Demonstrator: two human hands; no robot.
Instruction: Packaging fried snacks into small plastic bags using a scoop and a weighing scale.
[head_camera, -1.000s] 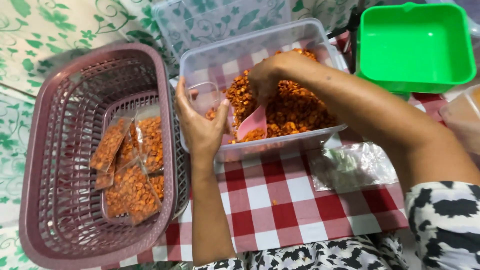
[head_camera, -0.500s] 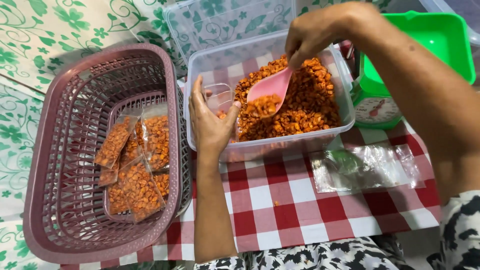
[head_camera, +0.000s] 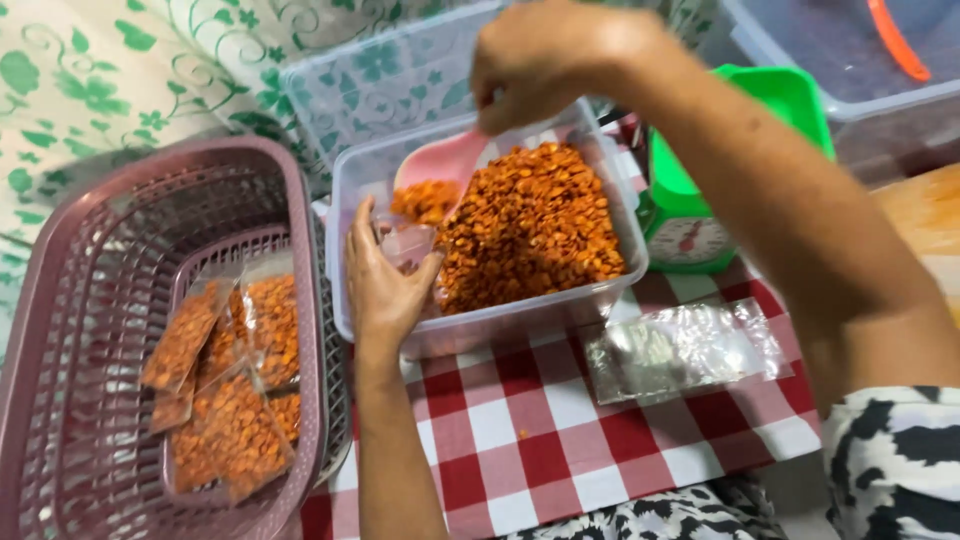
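Two hands worked over a clear plastic tub (head_camera: 600, 285) that stood on a red-and-white checked cloth (head_camera: 520, 430). The tub held a heap of orange crumbly snack (head_camera: 535, 225), piled toward its right side. A mauve slotted basket (head_camera: 60, 330) stood just left of the tub, touching or nearly touching its wall. A green kitchen scale (head_camera: 700, 215) stood just right of the tub, and a stack of empty clear bags (head_camera: 685, 350) lay on the cloth in front of it. A clear lid (head_camera: 380, 90) lay behind the tub on a green-leafed cloth (head_camera: 130, 70).

The right hand (head_camera: 555, 55) was curled shut around the handle of a pink scoop (head_camera: 440, 165); the handle itself was hidden inside the fist. The right forearm crossed in front of the scale and covered part of its green pan. The top right corner showed a grey bin (head_camera: 850, 60) with an orange utensil (head_camera: 895, 40), both cut off by the frame edge. The scale dial was too blurred to read.

The scoop bowl carried a small load of snack and hung tilted above the left part of the tub. The left hand (head_camera: 385, 285) pinched a small clear bag (head_camera: 410, 240) between thumb and fingers, inside the tub directly below the scoop; the bag's mouth was hard to make out. The basket held several sealed packets (head_camera: 230, 390) of the same orange snack, lying flat and overlapping on its floor.
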